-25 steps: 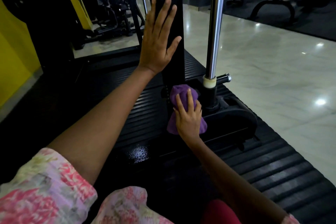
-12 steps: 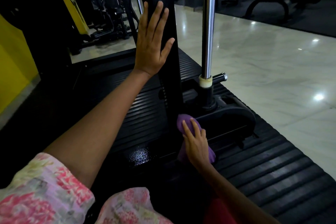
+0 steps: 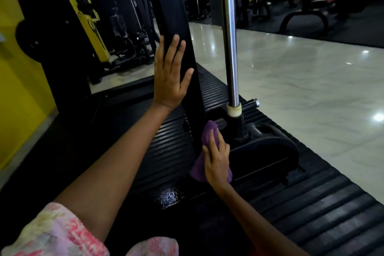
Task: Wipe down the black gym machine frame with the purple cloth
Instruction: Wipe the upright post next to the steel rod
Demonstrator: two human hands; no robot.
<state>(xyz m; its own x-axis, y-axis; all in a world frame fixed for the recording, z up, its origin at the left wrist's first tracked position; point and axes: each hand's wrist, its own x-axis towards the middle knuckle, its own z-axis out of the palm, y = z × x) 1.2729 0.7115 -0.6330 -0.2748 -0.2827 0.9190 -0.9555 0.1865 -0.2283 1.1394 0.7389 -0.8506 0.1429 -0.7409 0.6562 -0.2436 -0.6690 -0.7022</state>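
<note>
The black upright post (image 3: 178, 27) of the gym machine frame rises from a ribbed black base (image 3: 170, 147). My left hand (image 3: 169, 77) lies flat against the post at mid height, fingers straight and pointing up. My right hand (image 3: 217, 160) presses the bunched purple cloth (image 3: 207, 131) against the foot of the post, fingers lying straight over it. Part of the cloth hangs below my palm. A black curved housing (image 3: 268, 151) sits just right of the cloth.
A chrome guide rod (image 3: 230, 48) stands right of the post in a black socket with a small chrome knob (image 3: 254, 103). A wet patch (image 3: 169, 195) shines on the base. Pale glossy floor (image 3: 301, 81) lies to the right, other machines behind, and a yellow wall (image 3: 18, 100) to the left.
My right hand slid the cloth down the post toward its foot, then shifted slightly back up. My left hand stayed flat on the post.
</note>
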